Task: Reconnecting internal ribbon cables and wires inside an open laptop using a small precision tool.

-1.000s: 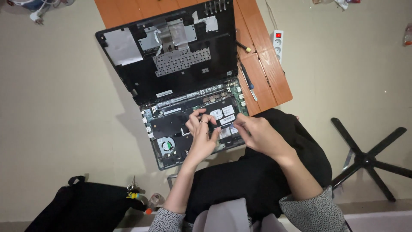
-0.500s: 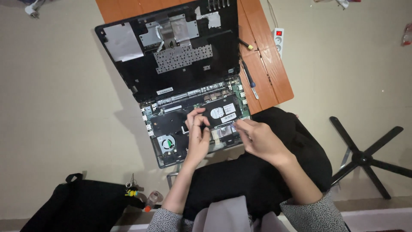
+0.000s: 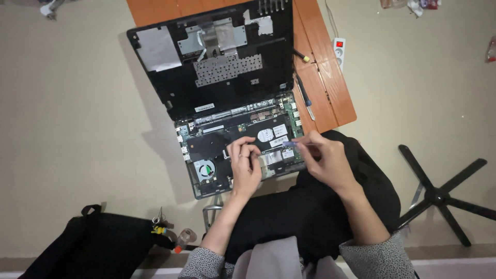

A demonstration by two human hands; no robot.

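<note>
An opened laptop base (image 3: 235,147) lies under both hands, its shallow black shell holding a green circuit board, a round cooling fan (image 3: 206,169) just left of the left wrist, and a flat black drive (image 3: 263,133) bearing pale stickers just beyond the fingertips. The left hand (image 3: 244,168) rests palm-down on the parts inside the base, fingers curled together and pressing on the board, closed around nothing that can be made out. The right hand (image 3: 326,161) hovers at the base's right edge, thumb and fingers pinched on a thin blue-tipped tool (image 3: 292,144) whose tip points toward the left hand and ends over the stickered parts between the two hands. Beyond both hands the detached keyboard cover (image 3: 217,57) lies inside-up, matte black with silvery foil patches and a perforated metal plate, resting partly on an orange wooden board (image 3: 328,88). On that board, beyond the right hand, lie a slim screwdriver (image 3: 305,98) and a second one with a yellow tip (image 3: 301,55). A soft black bag (image 3: 93,243) sits on the beige floor (image 3: 77,129) near the left elbow.
</note>
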